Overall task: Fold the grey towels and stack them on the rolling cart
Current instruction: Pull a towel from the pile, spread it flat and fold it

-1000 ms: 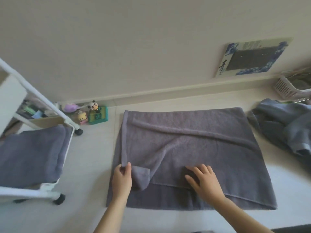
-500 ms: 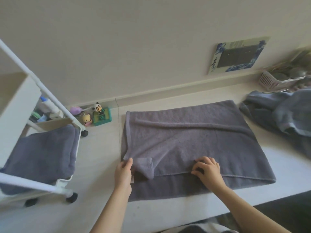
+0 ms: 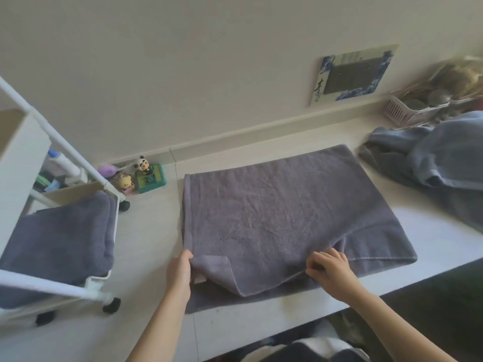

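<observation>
Head view: we are pinching the grey towel (image 3: 274,212) near edge, left hand (image 3: 179,270) and right hand (image 3: 330,270) fingers clamped.
Risk: we are thinking the loose top layer could slide crooked.

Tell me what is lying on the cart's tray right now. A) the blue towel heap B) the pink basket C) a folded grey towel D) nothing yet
C: a folded grey towel lies on the tray of the cart, while both hands, left hand and right hand, grip the near edge of the towel spread on the floor.
</observation>
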A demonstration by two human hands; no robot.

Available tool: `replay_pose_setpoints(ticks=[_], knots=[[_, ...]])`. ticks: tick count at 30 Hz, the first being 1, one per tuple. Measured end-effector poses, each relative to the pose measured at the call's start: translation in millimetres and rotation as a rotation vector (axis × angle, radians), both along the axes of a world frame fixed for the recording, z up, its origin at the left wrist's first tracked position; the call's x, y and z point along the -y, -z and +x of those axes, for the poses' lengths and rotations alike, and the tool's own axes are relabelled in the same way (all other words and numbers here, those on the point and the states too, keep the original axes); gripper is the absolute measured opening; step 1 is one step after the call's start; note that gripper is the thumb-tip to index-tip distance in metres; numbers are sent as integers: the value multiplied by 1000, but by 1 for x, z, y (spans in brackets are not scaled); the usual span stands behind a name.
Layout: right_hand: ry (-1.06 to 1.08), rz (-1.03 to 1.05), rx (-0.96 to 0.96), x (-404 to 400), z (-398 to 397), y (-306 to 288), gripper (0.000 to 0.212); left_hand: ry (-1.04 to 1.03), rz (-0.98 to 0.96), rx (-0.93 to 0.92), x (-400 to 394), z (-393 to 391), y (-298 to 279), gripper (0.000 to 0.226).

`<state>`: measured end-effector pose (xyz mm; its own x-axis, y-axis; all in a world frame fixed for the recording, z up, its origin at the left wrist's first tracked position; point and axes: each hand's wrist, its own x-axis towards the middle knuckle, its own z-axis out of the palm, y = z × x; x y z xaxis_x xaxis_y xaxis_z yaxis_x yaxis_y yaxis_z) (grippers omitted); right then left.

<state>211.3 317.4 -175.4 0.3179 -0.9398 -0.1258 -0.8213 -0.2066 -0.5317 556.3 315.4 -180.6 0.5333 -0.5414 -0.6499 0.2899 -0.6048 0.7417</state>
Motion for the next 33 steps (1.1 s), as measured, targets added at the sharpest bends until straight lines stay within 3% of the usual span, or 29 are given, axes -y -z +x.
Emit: replay_pose_setpoints(ticks=[4,8,9,12,17,21,26,30,33], knots=[[9,-16,-15,-3,7,1,8,218,55,230,-7,-2,-5,31],[47,21,-8,-5,12,1,8,425,153,344,-13,3,2,20],[63,25,5,-5,14,0,8,434,149,301,-12,5,4,17],[124,54,64,-5,20,-5,13,359,99,228,-13,10,3,41],[145,136,60,-4,25,-9,10,349,88,317,-30,16,-3,32],[160,110,43,-4,28,-10,10,423,91,499,-37,6,-5,32],[124,-35,85,-8,34,-12,11,364,94,706,-42,1,-7,22],[-6,-57,15,-17,32,2,10,507,135,871,-41,-3,-5,34],[12,-66,8,-17,33,7,15,597,100,1067,-35,-11,0,59]])
